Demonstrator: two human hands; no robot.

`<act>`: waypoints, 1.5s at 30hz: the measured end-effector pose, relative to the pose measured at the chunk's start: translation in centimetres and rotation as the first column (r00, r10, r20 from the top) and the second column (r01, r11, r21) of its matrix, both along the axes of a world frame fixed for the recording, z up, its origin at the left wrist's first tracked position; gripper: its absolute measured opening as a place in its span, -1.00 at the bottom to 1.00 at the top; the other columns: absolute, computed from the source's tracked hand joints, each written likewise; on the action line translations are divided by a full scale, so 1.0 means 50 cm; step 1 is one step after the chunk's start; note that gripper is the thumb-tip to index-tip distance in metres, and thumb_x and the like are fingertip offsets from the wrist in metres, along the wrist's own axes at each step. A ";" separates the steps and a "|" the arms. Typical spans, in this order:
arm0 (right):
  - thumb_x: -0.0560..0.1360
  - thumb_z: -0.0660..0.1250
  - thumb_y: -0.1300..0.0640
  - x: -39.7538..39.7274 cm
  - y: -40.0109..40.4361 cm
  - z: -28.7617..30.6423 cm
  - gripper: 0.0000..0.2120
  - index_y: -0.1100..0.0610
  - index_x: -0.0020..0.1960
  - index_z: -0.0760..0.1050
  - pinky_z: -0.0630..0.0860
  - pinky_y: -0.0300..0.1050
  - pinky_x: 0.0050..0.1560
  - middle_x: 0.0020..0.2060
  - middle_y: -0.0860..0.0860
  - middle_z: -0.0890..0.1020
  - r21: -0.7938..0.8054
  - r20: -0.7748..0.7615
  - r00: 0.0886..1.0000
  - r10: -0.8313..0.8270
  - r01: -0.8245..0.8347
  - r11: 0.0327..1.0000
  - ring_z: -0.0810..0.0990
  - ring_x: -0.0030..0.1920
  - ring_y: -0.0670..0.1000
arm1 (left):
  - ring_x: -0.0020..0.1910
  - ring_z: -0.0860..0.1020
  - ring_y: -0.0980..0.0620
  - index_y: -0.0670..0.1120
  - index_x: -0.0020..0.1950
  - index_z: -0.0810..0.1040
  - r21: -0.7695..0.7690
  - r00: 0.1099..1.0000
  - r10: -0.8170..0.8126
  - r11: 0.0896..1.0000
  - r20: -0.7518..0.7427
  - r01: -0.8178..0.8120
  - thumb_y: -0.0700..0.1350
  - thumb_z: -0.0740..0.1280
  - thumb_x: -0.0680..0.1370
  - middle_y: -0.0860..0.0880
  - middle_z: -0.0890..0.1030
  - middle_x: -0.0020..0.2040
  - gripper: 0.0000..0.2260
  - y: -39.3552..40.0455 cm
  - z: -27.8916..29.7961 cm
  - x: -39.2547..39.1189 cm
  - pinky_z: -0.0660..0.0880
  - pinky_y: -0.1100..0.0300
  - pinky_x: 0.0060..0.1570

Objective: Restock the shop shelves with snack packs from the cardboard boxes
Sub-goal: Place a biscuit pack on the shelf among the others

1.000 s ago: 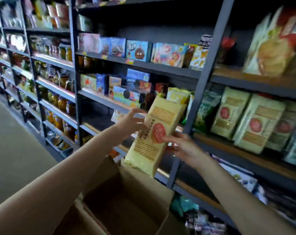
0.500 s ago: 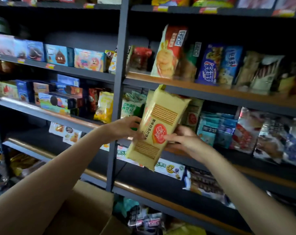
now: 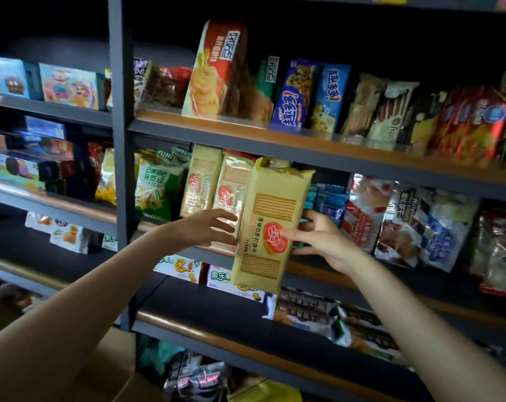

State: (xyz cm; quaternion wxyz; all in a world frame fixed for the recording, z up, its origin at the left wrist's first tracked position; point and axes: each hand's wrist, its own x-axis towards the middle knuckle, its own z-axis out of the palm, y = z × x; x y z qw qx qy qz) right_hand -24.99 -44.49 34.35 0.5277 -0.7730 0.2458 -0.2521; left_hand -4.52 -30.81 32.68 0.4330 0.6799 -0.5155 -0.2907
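Raised since earlier, the tall yellow plastic cracker pack (image 3: pixel 270 224) is pinched by the right hand (image 3: pixel 322 242); left hand (image 3: pixel 205 229), fingers loosely spread, touches its other edge.

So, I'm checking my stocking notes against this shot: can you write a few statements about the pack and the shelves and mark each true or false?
1. The right hand holds the yellow cracker pack. True.
2. The pack is already standing on the shelf. False: it is held in front of the middle shelf edge, tilted.
3. Two matching yellow packs stand just left of it. True.
4. The left hand is down in the cardboard box. False: it is raised at the pack's left edge.
5. The upper shelf is bare. False: it holds biscuit packs such as a blue cookie pack.
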 end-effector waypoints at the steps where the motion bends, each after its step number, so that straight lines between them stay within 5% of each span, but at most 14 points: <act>1: 0.41 0.44 0.20 -0.006 -0.006 0.002 -0.54 0.11 0.26 0.39 0.61 -0.12 -0.11 0.08 0.06 0.60 -0.012 0.006 1.000 -0.005 0.005 1.000 0.61 0.02 -0.02 | 0.18 0.53 -0.02 0.05 0.16 0.47 -0.001 1.000 0.015 1.000 -0.020 -0.015 -0.17 0.41 0.47 -0.02 0.58 0.14 -0.69 -0.007 -0.001 0.001 0.43 0.05 0.15; 10: 0.37 0.48 0.13 0.013 -0.038 0.031 -0.60 -0.13 0.09 0.41 0.52 0.10 0.15 0.11 0.03 0.60 -0.256 0.147 0.981 -0.129 0.164 0.953 0.57 0.13 0.03 | 0.10 0.54 0.06 -0.04 0.21 0.49 -0.113 1.000 -0.005 0.994 -0.010 0.004 -0.19 0.37 0.50 -0.02 0.59 0.14 -0.71 -0.054 0.013 0.016 0.47 0.12 0.08; 15: 0.37 0.48 0.23 0.117 0.004 0.034 -0.51 -0.03 0.19 0.34 0.47 -0.29 0.13 0.07 -0.12 0.54 -0.361 0.239 0.961 -0.140 0.222 0.906 0.54 0.09 -0.15 | 0.17 0.51 0.04 0.01 0.25 0.46 -0.220 0.998 0.004 0.975 -0.056 -0.017 -0.18 0.43 0.45 0.01 0.55 0.14 -0.60 -0.039 0.001 0.099 0.47 0.16 0.10; 18: 0.36 0.50 0.18 0.233 0.032 0.005 -0.50 0.00 0.21 0.38 0.47 -0.17 0.19 0.12 -0.06 0.56 -0.411 0.254 0.961 -0.113 0.213 0.887 0.55 0.13 -0.08 | 0.12 0.53 0.10 0.00 0.33 0.35 -0.315 1.000 0.019 0.949 -0.015 -0.022 -0.19 0.46 0.41 0.02 0.53 0.14 -0.46 -0.023 -0.018 0.170 0.49 0.38 -0.05; 22: 0.34 0.51 0.20 0.385 0.065 -0.048 -0.52 0.17 0.22 0.45 0.39 -0.43 0.10 0.04 -0.11 0.47 -0.478 0.280 0.950 -0.138 0.263 0.838 0.49 0.05 -0.15 | 0.00 0.53 0.16 -0.04 0.25 0.37 -0.388 0.966 0.247 0.900 0.079 -0.198 -0.16 0.48 0.40 0.13 0.55 0.01 -0.53 -0.008 -0.052 0.269 0.45 0.33 -0.06; 25: 0.37 0.49 0.20 0.459 0.069 -0.073 -0.54 0.23 0.22 0.45 0.35 -0.45 0.03 0.01 -0.11 0.44 -0.485 0.228 0.957 -0.177 0.269 0.832 0.43 0.07 -0.12 | 0.02 0.54 0.04 -0.08 0.26 0.42 -0.398 0.944 0.321 0.877 0.071 -0.269 -0.18 0.44 0.43 0.03 0.57 0.03 -0.57 -0.011 -0.073 0.324 0.46 0.21 -0.07; 30: 0.41 0.46 0.09 0.534 0.043 -0.081 -0.53 0.18 0.26 0.43 0.33 -0.26 0.11 0.17 0.03 0.53 -0.428 0.093 0.966 -0.240 0.256 0.867 0.46 0.19 -0.01 | 0.06 0.55 -0.06 -0.10 0.26 0.41 -0.313 0.947 0.320 0.897 -0.030 -0.313 -0.17 0.41 0.46 -0.04 0.58 0.02 -0.60 -0.032 -0.085 0.383 0.52 0.01 0.06; 34: 0.40 0.45 -0.01 0.568 0.029 -0.073 -0.48 0.12 0.26 0.35 0.54 0.13 0.09 0.16 0.02 0.53 -0.370 0.069 0.933 -0.354 0.354 0.859 0.55 0.13 0.09 | 0.00 0.51 -0.04 -0.15 0.28 0.36 -0.209 0.927 0.356 0.922 0.118 -0.327 -0.11 0.38 0.49 -0.03 0.51 -0.03 -0.59 -0.058 -0.058 0.402 0.43 0.21 -0.15; 36: 0.42 0.43 -0.04 0.576 0.025 -0.066 -0.53 0.10 0.20 0.32 0.56 0.13 0.02 0.15 0.03 0.54 -0.434 0.052 0.906 -0.419 0.398 0.808 0.57 0.10 0.11 | 0.06 0.49 -0.08 -0.18 0.34 0.27 -0.116 0.911 0.331 0.943 0.245 -0.311 -0.12 0.36 0.51 -0.11 0.52 0.09 -0.53 -0.074 -0.034 0.398 0.39 0.20 -0.16; 40: 0.49 0.37 0.01 0.590 0.020 -0.049 -0.46 0.19 0.32 0.22 0.54 -0.07 -0.14 0.13 0.10 0.56 -0.703 0.004 0.818 -0.576 0.412 0.580 0.59 0.01 0.11 | 0.24 0.45 -0.16 -0.21 0.45 0.05 0.012 0.877 0.273 0.953 0.395 -0.303 -0.17 0.34 0.51 -0.19 0.45 0.27 -0.37 -0.113 -0.020 0.396 0.39 0.07 0.12; 45: 0.50 0.35 0.15 0.607 0.023 -0.062 -0.23 0.22 0.50 -0.08 0.52 -0.05 -0.01 0.41 0.21 0.19 -0.890 -0.103 0.720 -0.686 0.242 0.387 0.40 0.29 0.19 | 0.13 0.52 -0.12 -0.09 0.51 -0.28 0.021 0.816 0.291 0.938 0.500 -0.347 -0.25 0.25 0.53 -0.15 0.44 0.29 -0.21 -0.146 -0.086 0.411 0.42 0.11 -0.07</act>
